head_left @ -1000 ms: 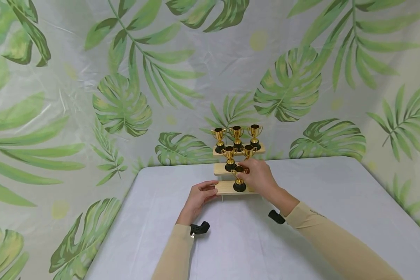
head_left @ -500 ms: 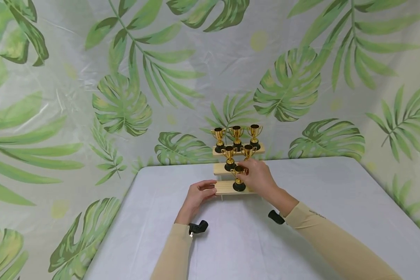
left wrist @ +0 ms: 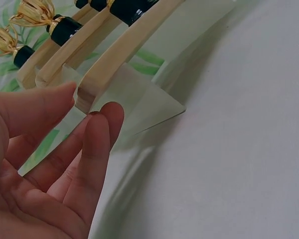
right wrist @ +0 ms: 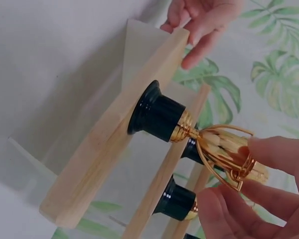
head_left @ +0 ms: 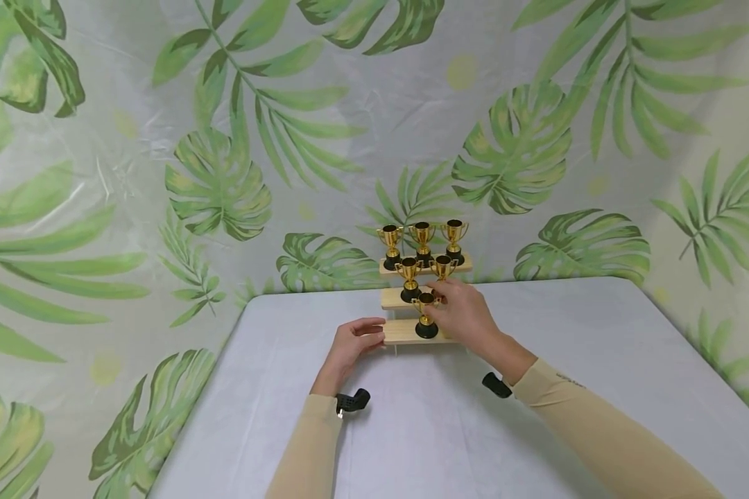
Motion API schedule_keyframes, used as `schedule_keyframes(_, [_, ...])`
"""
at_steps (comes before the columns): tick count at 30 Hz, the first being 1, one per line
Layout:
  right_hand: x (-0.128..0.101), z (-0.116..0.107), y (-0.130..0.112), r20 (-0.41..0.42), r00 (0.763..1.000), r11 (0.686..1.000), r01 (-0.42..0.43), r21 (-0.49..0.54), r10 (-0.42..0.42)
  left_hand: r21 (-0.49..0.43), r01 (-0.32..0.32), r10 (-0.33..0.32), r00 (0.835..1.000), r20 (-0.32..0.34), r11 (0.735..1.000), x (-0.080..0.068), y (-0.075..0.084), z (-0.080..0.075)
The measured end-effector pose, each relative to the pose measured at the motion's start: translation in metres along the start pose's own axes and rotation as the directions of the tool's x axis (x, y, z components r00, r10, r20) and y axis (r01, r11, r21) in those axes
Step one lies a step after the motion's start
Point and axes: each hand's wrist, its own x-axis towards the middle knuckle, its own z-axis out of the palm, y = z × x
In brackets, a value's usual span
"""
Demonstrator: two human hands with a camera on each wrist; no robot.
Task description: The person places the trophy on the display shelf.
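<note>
Head view shows a backdrop (head_left: 225,138) printed with big green leaves, hung behind and to both sides of a table (head_left: 424,430) under a pale cloth. Near the far edge of the table stands a wooden stepped stand (head_left: 402,333) with three tiers, its boards carried on clear side panels. Three gold trophies (head_left: 422,239) with black bases stand in a row on the top tier; two more (head_left: 408,277) stand on the middle tier.

On the lowest tier, about the middle of the board, stands one small trophy (head_left: 426,315) — upright, its black base flat on the wood, as the right wrist view (right wrist: 159,117) confirms. The right hand (head_left: 465,315) is at its cup: thumb and fingers (right wrist: 269,154) pinch the gold bowl and handle from the right side.

The left hand (head_left: 352,346) lies on the table at the left end of the lowest board. Its fingers (left wrist: 97,149) are relaxed, only lightly bent, and grasp nothing; in the left wrist view the thumb touches the board's end while the fingertips sit just beside the corner and the clear panel below it.

Both forearms wear tan sleeves (head_left: 599,430), each with a small black camera mount at the wrist.
</note>
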Motion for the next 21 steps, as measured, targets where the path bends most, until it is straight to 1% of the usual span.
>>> schedule_keyframes(4, [-0.005, -0.006, 0.001, -0.015, 1.000, 1.000, -0.008, -0.015, 0.008, -0.015, -0.004, 0.004, 1.000, -0.026, 1.000, 0.000, 0.000, -0.001])
schedule_keyframes(9, [-0.014, -0.017, 0.006, -0.061, 0.998, 1.000, -0.005, -0.018, 0.004, 0.001, -0.010, 0.010, 0.996, -0.088, 1.000, 0.001, 0.005, -0.003])
schedule_keyframes(12, [-0.017, -0.023, 0.010, -0.087, 0.996, 1.000, 0.012, -0.026, -0.014, 0.057, -0.030, 0.038, 0.989, -0.141, 0.998, 0.003, 0.010, -0.004])
schedule_keyframes(14, [-0.018, -0.026, 0.013, -0.101, 0.995, 0.999, 0.023, -0.031, -0.026, 0.114, -0.054, 0.073, 0.983, -0.171, 0.992, 0.002, 0.015, -0.005])
schedule_keyframes(16, [-0.019, -0.028, 0.015, -0.120, 0.992, 0.999, 0.031, -0.028, -0.034, 0.184, -0.074, 0.110, 0.975, -0.193, 0.980, 0.000, 0.021, -0.006])
schedule_keyframes(18, [-0.022, -0.031, 0.016, -0.139, 0.990, 0.999, 0.033, -0.021, -0.036, 0.263, -0.094, 0.150, 0.968, -0.202, 0.960, -0.003, 0.027, -0.008])
schedule_keyframes(19, [-0.024, -0.033, 0.018, -0.149, 0.988, 0.999, 0.036, -0.017, -0.038, 0.303, -0.104, 0.171, 0.964, -0.204, 0.947, -0.006, 0.030, -0.009])
schedule_keyframes(21, [-0.028, -0.035, 0.020, -0.163, 0.986, 0.999, 0.040, -0.010, -0.041, 0.392, -0.119, 0.213, 0.955, -0.205, 0.912, -0.012, 0.035, -0.010])
